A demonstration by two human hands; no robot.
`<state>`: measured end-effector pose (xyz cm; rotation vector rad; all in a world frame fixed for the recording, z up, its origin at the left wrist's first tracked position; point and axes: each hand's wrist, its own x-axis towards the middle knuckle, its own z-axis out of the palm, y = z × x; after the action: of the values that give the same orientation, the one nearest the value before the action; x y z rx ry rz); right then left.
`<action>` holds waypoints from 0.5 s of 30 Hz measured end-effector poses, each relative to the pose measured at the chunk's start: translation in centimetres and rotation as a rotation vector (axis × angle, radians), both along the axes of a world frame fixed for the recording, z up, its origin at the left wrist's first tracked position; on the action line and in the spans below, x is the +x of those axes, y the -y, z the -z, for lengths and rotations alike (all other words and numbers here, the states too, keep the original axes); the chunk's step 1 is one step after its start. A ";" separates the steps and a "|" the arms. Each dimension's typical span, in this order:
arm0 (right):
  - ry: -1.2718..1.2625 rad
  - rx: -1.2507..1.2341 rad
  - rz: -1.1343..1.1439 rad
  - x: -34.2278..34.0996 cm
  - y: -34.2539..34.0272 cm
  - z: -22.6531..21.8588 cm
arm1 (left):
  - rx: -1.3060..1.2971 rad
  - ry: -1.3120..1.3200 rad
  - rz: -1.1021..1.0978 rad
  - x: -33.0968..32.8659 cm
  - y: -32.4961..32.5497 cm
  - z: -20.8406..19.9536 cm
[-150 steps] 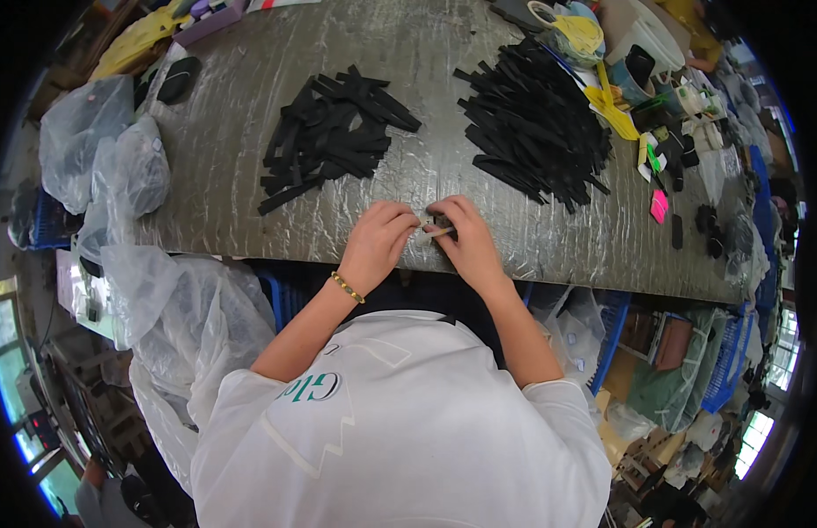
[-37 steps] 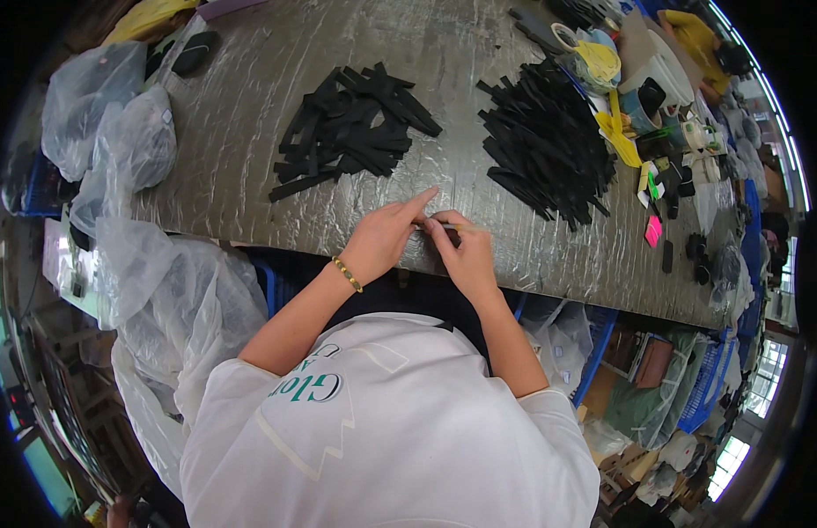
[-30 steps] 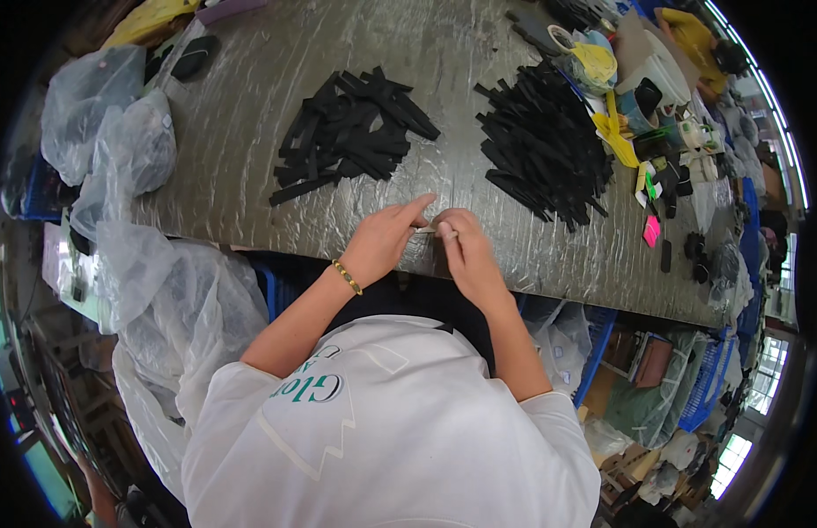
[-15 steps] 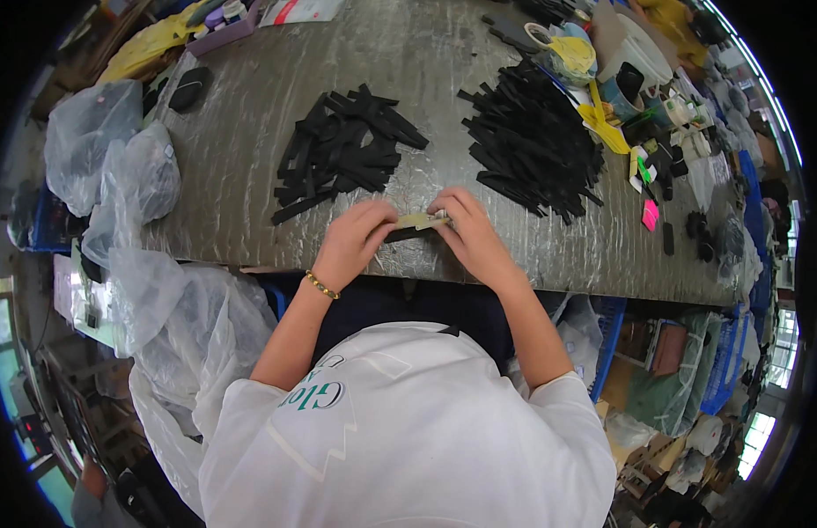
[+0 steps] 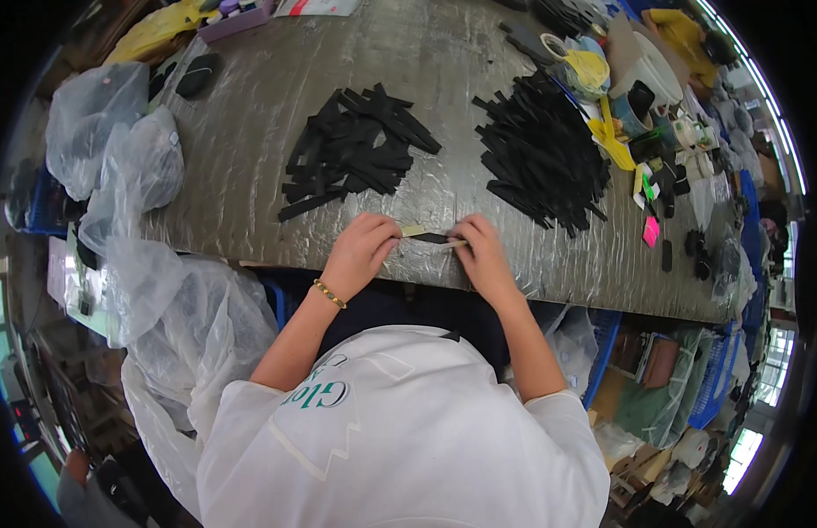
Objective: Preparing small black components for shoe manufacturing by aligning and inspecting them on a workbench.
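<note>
Near the table's front edge, my two hands are stretching a short black strip (image 5: 433, 238) level between them. My left hand (image 5: 360, 251) is closed in a pinch on its left end, where a pale yellow piece (image 5: 413, 231) lies by the fingertips. My right hand (image 5: 485, 260) pinches the other end; a thin pale sliver (image 5: 456, 244) shows at its fingers. Whether the pale pieces are stuck to the strip I cannot tell. Beyond my hands lie a loose pile of black strips (image 5: 360, 145) at left and a denser heap of black strips (image 5: 545, 150) at right.
Along the right of the metal-topped table (image 5: 250, 176) stand a tape roll (image 5: 553, 44), yellow scraps (image 5: 611, 136), cups and a pink tag (image 5: 651, 231). A black pouch (image 5: 197, 76) and clear plastic bags (image 5: 109, 123) are at left. A purple tray (image 5: 237, 22) sits far left.
My hands have moved apart and slightly nearer to me. The pale yellow piece spanned both hands before; now the black strip shows between them, with pale bits at each side.
</note>
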<state>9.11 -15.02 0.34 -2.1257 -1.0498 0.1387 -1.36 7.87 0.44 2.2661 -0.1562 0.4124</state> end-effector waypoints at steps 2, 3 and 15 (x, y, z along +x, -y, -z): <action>-0.006 -0.072 0.149 0.9 1.7 0.0 | -0.016 -0.006 -0.024 0.1 0.2 0.1; -0.004 -0.074 0.139 1.9 2.7 -0.3 | -0.019 -0.004 -0.034 0.1 0.3 0.0; 0.247 0.122 0.015 2.7 -9.0 0.7 | 0.160 -0.023 -0.131 -0.6 1.0 0.4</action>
<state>11.82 -6.06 -0.35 -2.0754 -1.1515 -0.1959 -1.92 6.87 0.02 2.4459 -0.0296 0.4558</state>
